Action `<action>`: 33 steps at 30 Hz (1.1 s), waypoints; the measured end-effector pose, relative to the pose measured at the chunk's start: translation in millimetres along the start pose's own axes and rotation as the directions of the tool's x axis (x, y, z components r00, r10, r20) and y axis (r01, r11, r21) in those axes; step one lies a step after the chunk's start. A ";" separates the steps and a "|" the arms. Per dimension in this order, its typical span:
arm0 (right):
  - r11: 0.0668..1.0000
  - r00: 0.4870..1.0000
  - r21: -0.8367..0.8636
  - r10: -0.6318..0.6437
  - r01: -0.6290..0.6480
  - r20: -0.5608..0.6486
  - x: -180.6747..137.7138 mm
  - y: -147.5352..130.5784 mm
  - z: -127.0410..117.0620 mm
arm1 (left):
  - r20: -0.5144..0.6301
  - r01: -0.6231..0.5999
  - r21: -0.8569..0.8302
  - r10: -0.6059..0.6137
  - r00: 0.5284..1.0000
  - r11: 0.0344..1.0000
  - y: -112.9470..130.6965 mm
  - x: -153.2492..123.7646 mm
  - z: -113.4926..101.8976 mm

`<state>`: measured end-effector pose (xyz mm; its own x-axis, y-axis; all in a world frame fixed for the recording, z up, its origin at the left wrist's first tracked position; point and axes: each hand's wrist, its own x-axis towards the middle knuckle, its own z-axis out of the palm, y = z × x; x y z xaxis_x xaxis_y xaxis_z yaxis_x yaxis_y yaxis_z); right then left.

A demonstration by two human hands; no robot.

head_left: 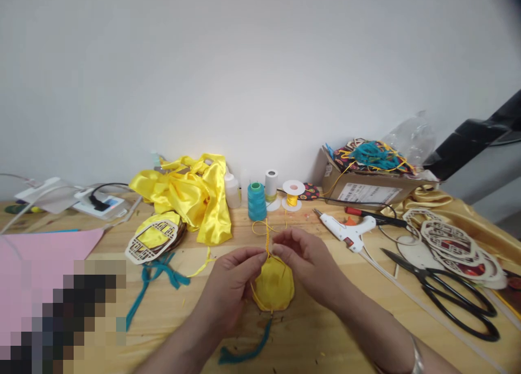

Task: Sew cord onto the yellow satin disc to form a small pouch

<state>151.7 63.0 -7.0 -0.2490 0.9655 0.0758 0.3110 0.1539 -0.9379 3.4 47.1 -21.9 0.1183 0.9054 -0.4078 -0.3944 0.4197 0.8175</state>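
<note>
A yellow fabric-covered disc (274, 284) with a scalloped edge lies in front of me, a teal tassel (248, 355) trailing from its lower end. At its top rises a braided yellow cord (267, 238). My left hand (234, 279) pinches the cord's base with thumb and forefinger, its other fingers curled at the disc's left side. On the other side my right hand (303, 257) has thumb and forefinger closed together by the same cord; whatever lies between those fingertips is too small to make out. A loose loop of the cord rests on the table beyond.
Behind the hands stand a teal thread spool (256, 203) and a yellow cord spool (293, 192). To the right lie a white glue gun (348, 227), black scissors (443, 290) and a full cardboard box (358, 187). Yellow satin (191, 192) and cutout wooden discs (152, 241) sit left.
</note>
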 end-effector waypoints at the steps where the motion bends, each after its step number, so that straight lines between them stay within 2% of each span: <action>1: 0.992 0.994 0.094 0.080 -0.087 0.076 2.1 2.0 0.7 | 0.021 0.003 0.017 -0.003 1.000 1.000 -0.4 -0.6 0.5; 3: 0.966 0.970 0.168 0.168 -0.198 0.174 4.2 4.6 2.7 | 0.057 -0.003 0.052 0.000 0.998 0.999 -1.3 -1.8 1.2; 4: 0.964 0.966 0.158 0.183 -0.213 0.181 4.5 5.2 3.6 | 0.066 -0.008 0.071 0.003 0.998 0.997 -1.7 -2.4 1.6; 8: 0.988 0.985 0.044 0.145 -0.150 0.095 4.9 4.5 3.2 | 0.119 0.013 0.070 -0.021 0.993 0.997 -2.2 -4.0 2.2; 13: 0.993 0.991 0.009 0.116 -0.117 0.070 7.2 4.2 -1.0 | 0.145 -0.015 0.102 0.000 0.989 0.995 -1.9 -3.7 0.4; 20: 0.987 0.985 0.046 0.146 -0.151 0.096 7.1 3.1 -2.5 | 0.109 -0.025 0.173 0.006 0.994 0.985 -1.3 -4.2 0.3; 26: 0.968 0.951 0.126 0.179 -0.216 0.253 6.8 0.7 -7.9 | 0.076 -0.060 0.223 0.044 0.996 0.973 -0.7 -3.0 0.0; 33: 0.994 0.978 0.012 0.103 -0.107 0.181 8.2 -0.6 -9.4 | 0.065 -0.059 0.289 0.042 0.997 0.956 0.2 -5.9 0.9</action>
<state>158.0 72.8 -2.7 -0.3776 0.9221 -0.0843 0.3253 0.0469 -0.9444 3.4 41.9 -19.0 0.1602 0.9246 -0.3456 -0.1210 0.3659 0.9228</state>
